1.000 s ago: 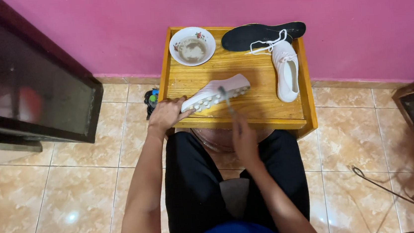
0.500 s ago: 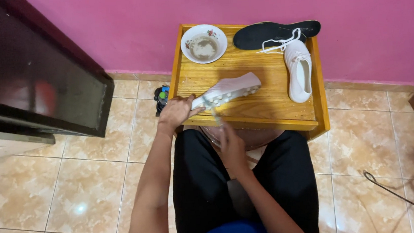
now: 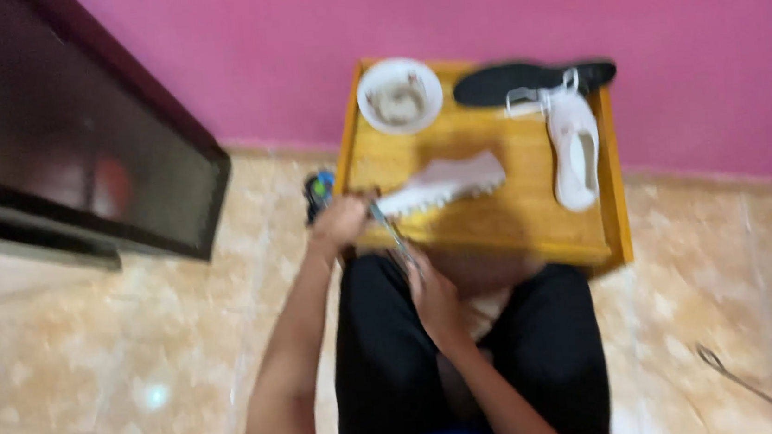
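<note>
The left hand (image 3: pixel 342 221) is closed around the heel end of a white sneaker (image 3: pixel 444 184) lying sole-out on the wooden surface (image 3: pixel 498 226). At its 5 o'clock, the right hand (image 3: pixel 432 292) grips a thin tool (image 3: pixel 389 229), blurred. A second white sneaker (image 3: pixel 574 149), black insole (image 3: pixel 523 79) and bowl (image 3: pixel 399 95) lie toward 12 o'clock.

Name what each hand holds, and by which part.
Left hand grips the white shoe at one end; right hand holds a thin tool by its lower end.

Motion blur hides what the right hand (image 3: pixel 431 289) grips.
</note>
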